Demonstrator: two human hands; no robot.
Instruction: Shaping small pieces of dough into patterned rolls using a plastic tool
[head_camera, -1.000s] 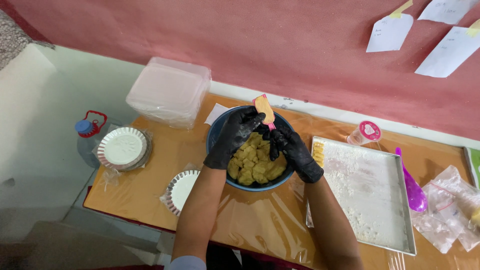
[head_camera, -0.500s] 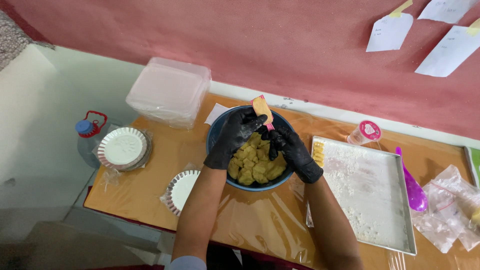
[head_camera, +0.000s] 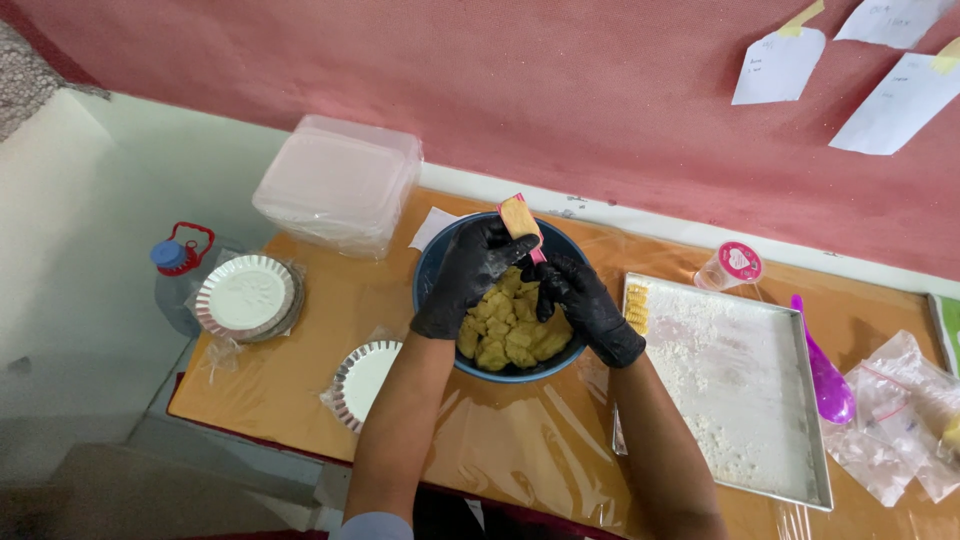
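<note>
Black-gloved hands (head_camera: 520, 285), yellow dough (head_camera: 510, 335), blue bowl (head_camera: 432, 275), purple spoon (head_camera: 825, 365), orange table (head_camera: 330, 310).

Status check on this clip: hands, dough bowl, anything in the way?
Left hand in black glove grips pink-handled spatula. Right hand rests on yellow dough chunks in blue round bowl. Nothing blocking.

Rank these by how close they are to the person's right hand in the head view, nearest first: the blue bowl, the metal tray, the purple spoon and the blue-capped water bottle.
From the right hand:
1. Blue bowl, the hand is over it, at centre.
2. Metal tray, just to the right.
3. Purple spoon, beyond the tray's right edge.
4. Water bottle, far left, off the table's edge.
</note>
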